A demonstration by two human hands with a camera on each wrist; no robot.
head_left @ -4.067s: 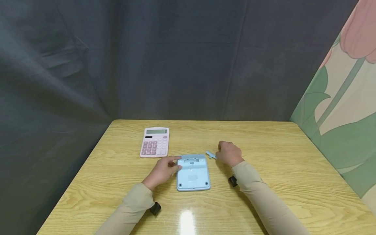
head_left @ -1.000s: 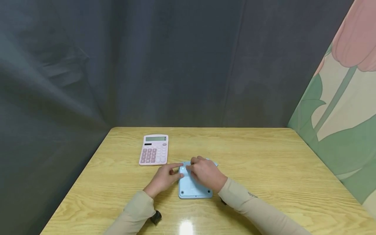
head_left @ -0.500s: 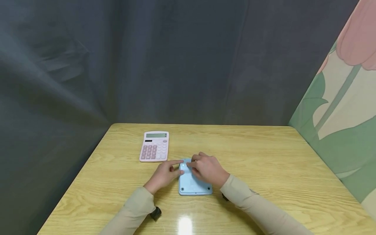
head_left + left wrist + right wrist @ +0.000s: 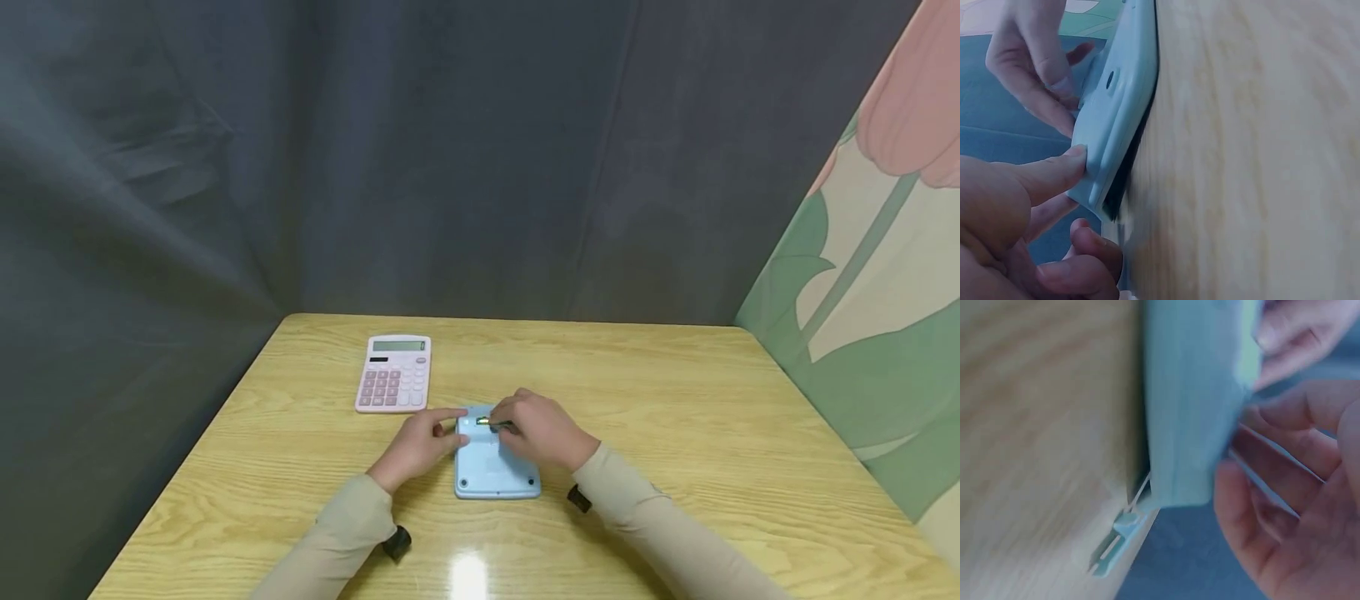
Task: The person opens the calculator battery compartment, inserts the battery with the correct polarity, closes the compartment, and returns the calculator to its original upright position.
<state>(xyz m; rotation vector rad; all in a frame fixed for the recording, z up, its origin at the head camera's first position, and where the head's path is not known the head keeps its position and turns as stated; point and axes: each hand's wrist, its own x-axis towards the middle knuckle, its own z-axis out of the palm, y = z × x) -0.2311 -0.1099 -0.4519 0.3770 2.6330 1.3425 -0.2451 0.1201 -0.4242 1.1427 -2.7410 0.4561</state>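
A light blue calculator [image 4: 495, 467] lies face down on the table, its battery compartment [image 4: 492, 420] uncovered near the far edge. My left hand [image 4: 416, 446] grips the calculator's left side, thumb on the back and index finger at the far corner. Over the compartment, my right hand [image 4: 543, 429] pinches the right end of a small battery [image 4: 483, 422], whose left end shows in the slot. In the right wrist view, the light blue battery cover [image 4: 1116, 544] rests on the wood beside the calculator; my right hand hides it in the head view.
Behind and left of my left hand lies a pink calculator [image 4: 394, 375], face up with its display lit. The wooden table [image 4: 675, 392] ends at a dark curtain [image 4: 465, 167] at the back. A flowered cloth [image 4: 885, 275] hangs at the right.
My right hand has come left from beside the cover to the compartment. Since half a second ago its fingertips have shifted slightly right, and the battery now shows. My left hand keeps its grip.
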